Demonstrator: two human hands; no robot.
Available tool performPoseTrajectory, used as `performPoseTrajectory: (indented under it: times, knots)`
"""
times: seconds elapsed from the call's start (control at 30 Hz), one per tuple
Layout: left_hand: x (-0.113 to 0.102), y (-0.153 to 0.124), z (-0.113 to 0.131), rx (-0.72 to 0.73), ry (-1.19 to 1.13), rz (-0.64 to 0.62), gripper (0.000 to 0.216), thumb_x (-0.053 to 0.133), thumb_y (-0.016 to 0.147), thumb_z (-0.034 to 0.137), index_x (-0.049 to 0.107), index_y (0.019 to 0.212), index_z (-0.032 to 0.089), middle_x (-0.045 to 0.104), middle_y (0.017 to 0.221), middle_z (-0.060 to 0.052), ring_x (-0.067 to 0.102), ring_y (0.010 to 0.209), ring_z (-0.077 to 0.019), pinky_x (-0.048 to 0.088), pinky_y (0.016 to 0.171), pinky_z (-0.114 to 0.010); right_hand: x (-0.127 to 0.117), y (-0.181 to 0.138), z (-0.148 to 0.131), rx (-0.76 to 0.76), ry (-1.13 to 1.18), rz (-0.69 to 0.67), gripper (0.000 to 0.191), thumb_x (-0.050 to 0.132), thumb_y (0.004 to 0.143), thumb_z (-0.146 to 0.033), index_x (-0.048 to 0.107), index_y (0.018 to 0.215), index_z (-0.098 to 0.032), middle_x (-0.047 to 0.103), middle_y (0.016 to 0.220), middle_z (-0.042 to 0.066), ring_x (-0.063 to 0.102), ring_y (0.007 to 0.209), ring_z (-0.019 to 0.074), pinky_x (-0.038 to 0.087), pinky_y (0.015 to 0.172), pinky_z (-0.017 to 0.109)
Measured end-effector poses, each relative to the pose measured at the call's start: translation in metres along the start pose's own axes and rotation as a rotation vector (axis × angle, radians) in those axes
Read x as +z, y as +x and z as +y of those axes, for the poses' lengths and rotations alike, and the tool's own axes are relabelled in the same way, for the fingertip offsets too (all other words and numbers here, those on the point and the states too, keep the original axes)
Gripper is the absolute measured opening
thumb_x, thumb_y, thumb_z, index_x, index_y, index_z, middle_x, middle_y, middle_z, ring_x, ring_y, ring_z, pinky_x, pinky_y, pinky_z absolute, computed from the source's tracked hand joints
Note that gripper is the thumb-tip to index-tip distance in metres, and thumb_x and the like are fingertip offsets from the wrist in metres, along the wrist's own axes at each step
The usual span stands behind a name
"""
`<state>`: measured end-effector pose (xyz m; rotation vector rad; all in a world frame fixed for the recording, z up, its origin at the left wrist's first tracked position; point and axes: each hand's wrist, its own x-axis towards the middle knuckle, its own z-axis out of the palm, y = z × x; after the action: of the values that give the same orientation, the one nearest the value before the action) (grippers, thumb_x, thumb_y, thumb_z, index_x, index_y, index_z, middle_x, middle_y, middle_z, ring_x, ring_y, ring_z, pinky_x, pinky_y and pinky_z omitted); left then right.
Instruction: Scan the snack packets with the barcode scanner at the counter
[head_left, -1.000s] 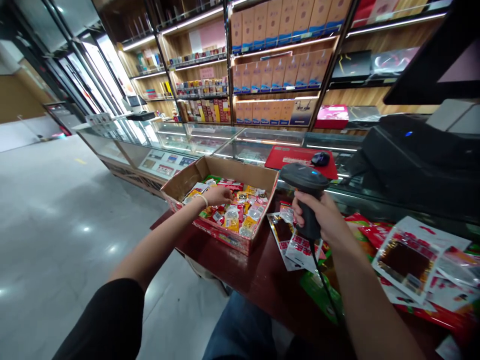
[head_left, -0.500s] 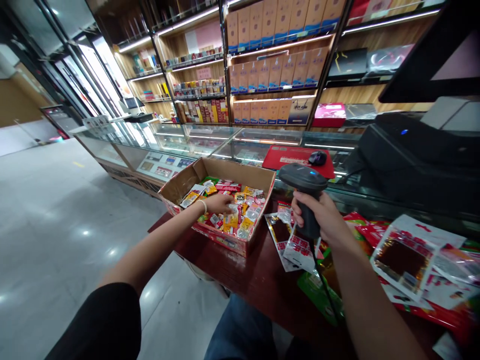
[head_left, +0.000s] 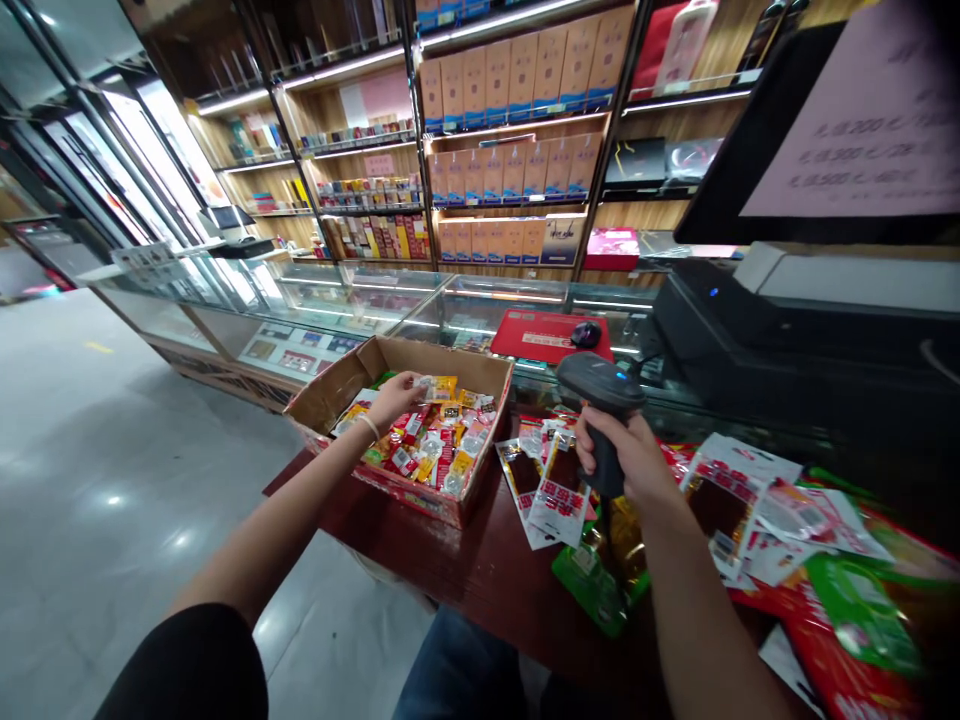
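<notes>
Two hands working: over the cardboard box (head_left: 480, 372), the left hand (head_left: 394, 402) seems to pinch a yellow packet (head_left: 444, 387) by one end; right of the box, the right hand (head_left: 621, 452) clamps the scanner (head_left: 596, 384) by its handle, presumably keeping its head clear.

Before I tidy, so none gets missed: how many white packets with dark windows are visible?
3: the left packet and middle packet, overlapping, left of the right hand; the third packet, right of that forearm. Others may be hidden.
</notes>
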<state>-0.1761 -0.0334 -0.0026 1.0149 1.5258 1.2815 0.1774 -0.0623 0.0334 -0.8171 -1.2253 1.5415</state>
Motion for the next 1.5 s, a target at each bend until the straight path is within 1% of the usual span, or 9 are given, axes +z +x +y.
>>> performPoseTrajectory:
  times: [0.13,0.3,0.4,0.5,0.67,0.9,1.1,1.33,1.5]
  knots:
    - [0.02,-0.006,0.027,-0.047,-0.173,0.011,0.024,0.079,0.071,0.017,0.06,0.086,0.012,0.065,0.073,-0.002,0.066,0.065,-0.0118,0.061,0.065,-0.026,-0.013,-0.004,-0.002,0.001,-0.048,0.057,0.032,0.075,0.078,-0.047,0.055,0.075,-0.022,0.052,0.055,-0.005,0.046,0.041,0.0103,0.04,0.04,0.024]
    - [0.064,-0.026,0.051,-0.069,-0.321,-0.131,0.021,0.072,0.074,0.01,0.064,0.093,0.011,0.07,0.083,-0.006,0.066,0.069,-0.0112,0.062,0.068,-0.026,-0.039,-0.027,-0.011,-0.004,-0.198,0.065,0.037,0.071,0.083,-0.052,0.058,0.069,-0.021,0.057,0.057,0.0,0.053,0.052,0.0149,0.047,0.052,0.028]
    - [0.098,-0.05,0.054,-0.089,-0.371,-0.244,0.029,0.073,0.073,0.011,0.068,0.102,0.011,0.073,0.094,-0.008,0.068,0.075,-0.0131,0.061,0.071,-0.026,-0.056,-0.05,-0.015,0.009,-0.251,0.151,0.039,0.074,0.079,-0.055,0.058,0.069,-0.021,0.057,0.056,0.0,0.054,0.051,0.0159,0.046,0.052,0.028]
    - [0.137,-0.081,0.045,-0.082,-0.408,-0.358,0.036,0.076,0.074,0.02,0.07,0.11,0.013,0.074,0.104,-0.009,0.07,0.084,-0.0164,0.06,0.077,-0.028,-0.075,-0.076,-0.012,0.036,-0.242,0.248,0.039,0.076,0.077,-0.055,0.058,0.068,-0.021,0.055,0.054,-0.001,0.05,0.045,0.0147,0.043,0.046,0.028]
    - [0.2,-0.119,0.013,0.025,-0.439,-0.376,0.041,0.075,0.078,0.036,0.07,0.114,0.017,0.074,0.109,-0.009,0.069,0.098,-0.0214,0.055,0.088,-0.033,-0.109,-0.116,-0.005,0.051,-0.284,0.362,0.04,0.075,0.079,-0.053,0.055,0.064,-0.021,0.051,0.051,-0.001,0.046,0.043,0.0135,0.04,0.044,0.028]
    - [0.26,-0.109,-0.023,-0.132,-0.398,-0.459,0.041,0.08,0.068,0.043,0.071,0.098,0.016,0.072,0.079,-0.002,0.061,0.061,-0.0109,0.046,0.057,-0.021,-0.126,-0.156,0.003,0.061,-0.311,0.443,0.038,0.08,0.073,-0.053,0.058,0.076,-0.023,0.054,0.052,-0.003,0.045,0.043,0.0122,0.039,0.045,0.027]
    - [0.28,-0.11,-0.025,-0.153,-0.423,-0.492,0.036,0.079,0.069,0.036,0.072,0.098,0.016,0.072,0.085,-0.003,0.06,0.063,-0.0093,0.046,0.057,-0.019,-0.122,-0.17,0.009,0.163,-0.44,0.432,0.033,0.075,0.077,-0.052,0.059,0.082,-0.024,0.05,0.044,-0.005,0.041,0.037,0.0124,0.033,0.041,0.026]
    - [0.271,-0.098,-0.04,-0.156,-0.37,-0.408,0.044,0.081,0.068,0.038,0.072,0.105,0.015,0.073,0.085,-0.003,0.06,0.061,-0.0095,0.045,0.056,-0.019,-0.118,-0.162,0.006,0.216,-0.415,0.406,0.04,0.076,0.073,-0.056,0.055,0.076,-0.022,0.051,0.042,-0.005,0.043,0.038,0.0114,0.033,0.043,0.026]
    - [0.263,-0.077,-0.055,0.022,-0.251,-0.3,0.038,0.075,0.074,0.032,0.073,0.109,0.017,0.074,0.11,-0.008,0.068,0.097,-0.0213,0.052,0.089,-0.032,-0.119,-0.15,0.009,0.194,-0.358,0.457,0.046,0.077,0.07,-0.061,0.051,0.071,-0.022,0.051,0.044,-0.005,0.042,0.037,0.0107,0.034,0.042,0.026]
